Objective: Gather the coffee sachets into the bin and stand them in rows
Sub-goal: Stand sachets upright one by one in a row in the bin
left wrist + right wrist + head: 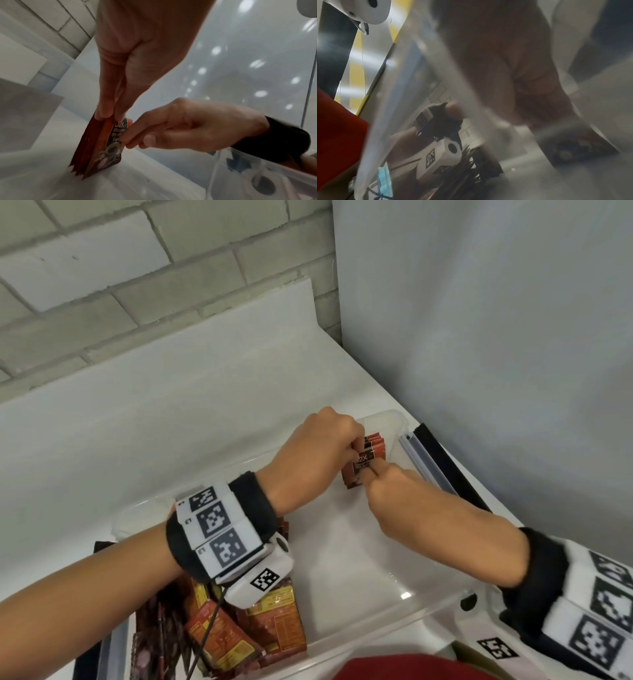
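A clear plastic bin (388,416) sits on the white counter. In its far right corner a short row of red coffee sachets (375,444) stands upright. My left hand (356,445) pinches the tops of this row (92,148) with fingers (104,108) pointing down. My right hand (371,472) pinches a dark sachet (116,136) marked "2X" and holds it upright against the near face of the row. A loose pile of red and orange sachets (239,628) lies in the bin's near left end, under my left forearm. The right wrist view is blurred, with the dark sachet (583,148) at its right.
A clear lid with a black edge (433,455) lies just right of the bin, against a grey panel (479,337). A brick wall (102,285) stands behind the counter. The bin's middle floor (342,559) is bare. Red clothing (404,667) shows at the bottom edge.
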### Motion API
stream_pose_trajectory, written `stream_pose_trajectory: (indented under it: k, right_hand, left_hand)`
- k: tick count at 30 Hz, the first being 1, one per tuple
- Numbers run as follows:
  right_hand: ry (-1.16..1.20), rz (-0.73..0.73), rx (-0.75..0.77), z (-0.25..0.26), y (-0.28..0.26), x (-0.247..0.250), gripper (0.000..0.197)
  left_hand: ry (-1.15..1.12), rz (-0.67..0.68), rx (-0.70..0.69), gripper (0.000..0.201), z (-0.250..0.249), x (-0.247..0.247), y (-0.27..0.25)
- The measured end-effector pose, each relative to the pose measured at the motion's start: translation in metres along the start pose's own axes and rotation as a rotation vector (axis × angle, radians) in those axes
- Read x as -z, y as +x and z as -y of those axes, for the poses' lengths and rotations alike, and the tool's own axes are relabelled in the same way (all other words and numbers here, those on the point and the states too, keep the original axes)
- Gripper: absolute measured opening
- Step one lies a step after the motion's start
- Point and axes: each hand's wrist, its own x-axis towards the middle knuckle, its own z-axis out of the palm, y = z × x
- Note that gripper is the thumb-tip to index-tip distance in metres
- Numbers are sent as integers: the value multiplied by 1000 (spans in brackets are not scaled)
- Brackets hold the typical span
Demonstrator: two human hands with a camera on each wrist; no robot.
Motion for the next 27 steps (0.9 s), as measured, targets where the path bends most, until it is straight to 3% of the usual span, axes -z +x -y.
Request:
stream_pose_trajectory:
  k: [5,10,14,23,27]
  right_hand:
    - [73,65,-80,4,-4,1,48]
    - [58,108,-74,5,-3,1,50]
    - [54,130,-95,6,-3,1,50]
    - [74,109,-88,6,-4,0,50]
    - [56,89,-74,7,-7,2,48]
  left_hand:
    - [280,48,9,17,-11,4,-2]
    - [458,153,-94,51,-16,14,-2]
    - [434,276,-146,69,-16,20,-2]
    - [328,327,-75,64,-23,20,0]
    - [16,315,22,61,-17,35,-7]
